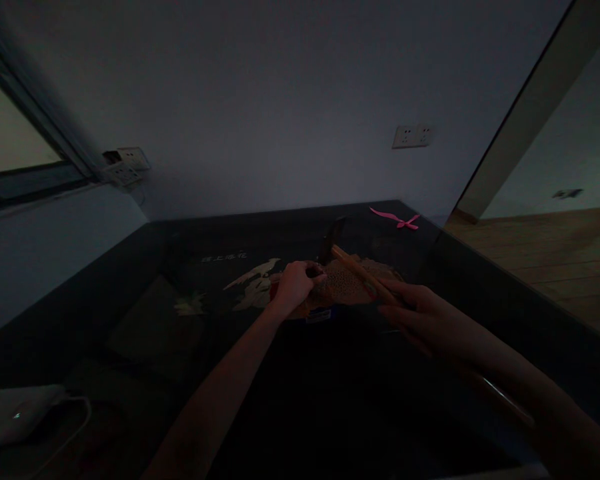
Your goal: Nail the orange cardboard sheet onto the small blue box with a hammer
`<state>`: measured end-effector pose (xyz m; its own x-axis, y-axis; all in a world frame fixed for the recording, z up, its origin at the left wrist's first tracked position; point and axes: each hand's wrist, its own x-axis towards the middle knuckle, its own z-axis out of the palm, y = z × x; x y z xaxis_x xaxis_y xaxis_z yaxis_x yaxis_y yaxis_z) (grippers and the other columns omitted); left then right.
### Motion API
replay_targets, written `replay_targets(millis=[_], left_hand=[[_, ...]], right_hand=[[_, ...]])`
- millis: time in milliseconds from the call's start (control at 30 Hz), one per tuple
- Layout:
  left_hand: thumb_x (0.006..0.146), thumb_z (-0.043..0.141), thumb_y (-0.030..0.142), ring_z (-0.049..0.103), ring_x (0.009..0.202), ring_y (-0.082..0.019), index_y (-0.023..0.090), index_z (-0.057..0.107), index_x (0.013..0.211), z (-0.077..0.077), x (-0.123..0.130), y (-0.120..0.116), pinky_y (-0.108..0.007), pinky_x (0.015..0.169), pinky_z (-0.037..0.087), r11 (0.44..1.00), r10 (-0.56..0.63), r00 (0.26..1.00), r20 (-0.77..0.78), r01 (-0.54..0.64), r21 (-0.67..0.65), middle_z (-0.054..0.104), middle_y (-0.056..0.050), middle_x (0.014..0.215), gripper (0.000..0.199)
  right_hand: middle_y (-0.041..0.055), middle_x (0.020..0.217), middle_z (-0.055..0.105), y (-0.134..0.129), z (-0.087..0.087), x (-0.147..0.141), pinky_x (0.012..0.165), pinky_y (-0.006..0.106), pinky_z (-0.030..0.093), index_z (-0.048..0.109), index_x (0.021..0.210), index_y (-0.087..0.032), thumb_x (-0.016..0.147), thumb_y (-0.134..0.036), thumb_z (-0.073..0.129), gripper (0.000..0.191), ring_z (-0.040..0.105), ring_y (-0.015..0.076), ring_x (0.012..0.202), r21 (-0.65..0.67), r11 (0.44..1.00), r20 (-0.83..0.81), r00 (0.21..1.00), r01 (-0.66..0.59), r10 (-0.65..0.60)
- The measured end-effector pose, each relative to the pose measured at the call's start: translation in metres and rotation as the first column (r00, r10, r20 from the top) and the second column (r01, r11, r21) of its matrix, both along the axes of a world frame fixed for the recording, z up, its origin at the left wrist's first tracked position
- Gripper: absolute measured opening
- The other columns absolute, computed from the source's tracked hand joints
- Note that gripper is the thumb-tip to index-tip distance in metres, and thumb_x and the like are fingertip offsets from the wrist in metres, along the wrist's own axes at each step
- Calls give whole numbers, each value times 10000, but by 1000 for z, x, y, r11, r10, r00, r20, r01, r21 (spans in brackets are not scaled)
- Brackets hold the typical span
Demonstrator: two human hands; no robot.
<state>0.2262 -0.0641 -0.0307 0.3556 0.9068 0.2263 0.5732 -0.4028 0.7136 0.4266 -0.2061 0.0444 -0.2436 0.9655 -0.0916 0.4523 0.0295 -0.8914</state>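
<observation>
My right hand (pixel 425 313) is wrapped around the wooden handle of a hammer (pixel 356 268). The dark hammer head points up and away, just right of my left fingertips. With thumb and fingers pinched together, my left hand (pixel 296 283) rests over a brown sheet with many small dots or holes (pixel 343 283). Whatever the left fingers pinch is too small and dark to make out. A blue label-like patch (pixel 320 315) shows at the near edge of the brown sheet. The light is dim.
The dark, glossy tabletop (pixel 290 227) has a pale leaf-like picture (pixel 255 287) and white characters. A pink ribbon (pixel 403 221) lies at the far right corner. At the near left is a white device (pixel 20 413) with a cable. Sockets (pixel 413 136) are on the wall behind.
</observation>
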Motion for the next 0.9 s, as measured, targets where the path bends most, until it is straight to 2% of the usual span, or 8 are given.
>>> replay_targets(millis=[133,267,400,533,667,767,833,900], left_hand=[[725,643,278,651,791,-186,174,691,926,0,-1,-1,-256,670,479,1000,14,1000,-21,-14,-1,711,-62,888,231],[739,627,287,649,769,-176,173,696,873,0,-1,-1,-250,663,470,1000,0,1000,-21,1,24,713,-55,862,188],[731,635,278,649,754,-170,175,695,860,-1,-1,-1,-245,659,468,1000,1,1000,-21,0,29,714,-49,846,175],[721,649,284,647,775,-177,177,693,892,1,-2,-2,-248,678,471,999,10,998,-62,-8,34,712,-53,870,207],[742,632,272,643,780,-163,185,691,843,2,-1,-3,-241,697,471,999,4,998,-55,-2,37,710,-40,856,146],[741,635,261,638,782,-156,193,682,806,2,1,-5,-240,713,469,998,7,999,-40,-4,59,704,-29,844,105],[730,648,253,637,760,-145,197,666,840,4,2,-5,-234,704,472,998,-6,1000,-21,7,62,697,-18,830,125],[709,671,262,637,760,-146,207,630,959,10,0,-6,-238,704,475,997,-5,1000,-22,7,82,691,-10,831,259]], right_hand=[[1,787,615,2,-4,0,584,238,457,611,1060,-174,788,-252,541,292,578,158,701,35,998,5,999,-46,46],[-21,669,579,1,-4,0,475,230,424,591,1103,-184,794,-291,538,331,539,140,562,2,1000,-11,1000,6,-6],[-25,690,583,-1,-5,-3,472,218,423,582,1120,-185,781,-282,547,354,532,124,553,-22,1000,-58,998,12,-13],[-48,600,528,0,-8,-2,418,202,400,604,1063,-176,768,-276,566,313,484,104,481,-51,998,-53,998,26,-28],[-68,566,466,-6,-12,2,336,164,336,561,1108,-181,796,-322,578,343,394,59,385,-46,994,-177,979,96,-103],[-85,536,434,-12,-24,3,261,142,250,473,1207,-183,815,-405,559,458,301,29,292,-81,985,-400,900,155,-174],[-93,515,429,-14,-38,2,235,132,233,448,1216,-201,813,-456,548,487,288,24,254,-95,992,-589,799,79,-120],[-103,497,421,-14,-52,1,233,117,236,454,1188,-238,820,-470,540,444,280,17,235,-107,993,-722,684,43,-107]])
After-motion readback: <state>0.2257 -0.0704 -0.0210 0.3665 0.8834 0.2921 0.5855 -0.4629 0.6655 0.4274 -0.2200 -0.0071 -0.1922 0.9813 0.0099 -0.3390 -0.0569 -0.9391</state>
